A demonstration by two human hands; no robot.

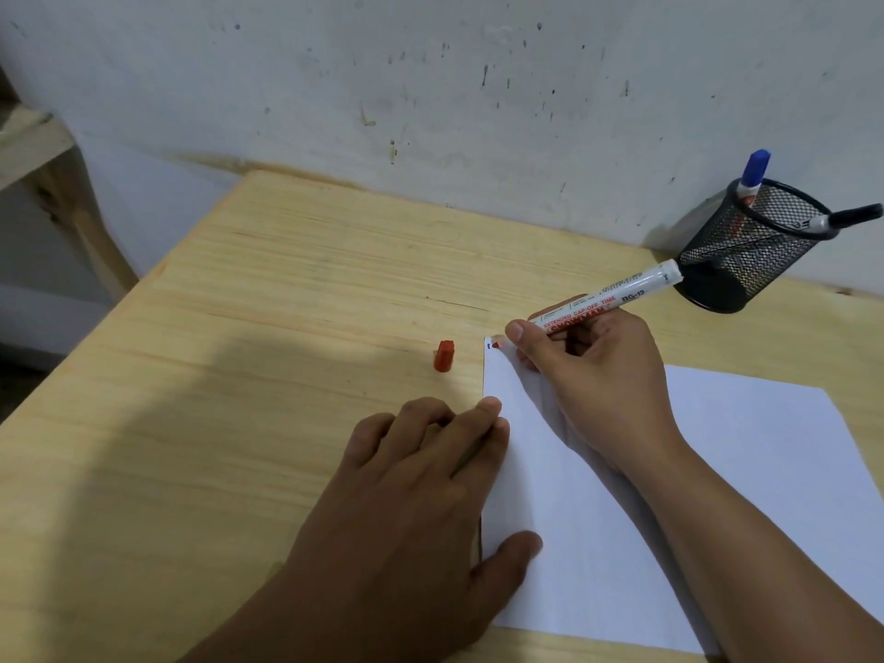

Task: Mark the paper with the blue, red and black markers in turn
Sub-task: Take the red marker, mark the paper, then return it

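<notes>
A white sheet of paper (746, 471) lies on the wooden table (239, 375). My right hand (593, 370) grips the uncapped red marker (607, 299), whose red tip touches the paper's top left corner beside a small blue mark (489, 346). The marker's red cap (444, 356) stands on the table just left of the paper. My left hand (421, 495) rests flat, fingers spread, with fingertips and thumb pressing on the paper's left edge. The blue marker (755, 174) and the black marker (846, 217) stand capped in the mesh pen holder (751, 251).
The black mesh pen holder sits at the table's back right, against a stained white wall (430, 88). A wooden frame (43, 150) stands off the table's left side. The table's left edge runs diagonally from back to front.
</notes>
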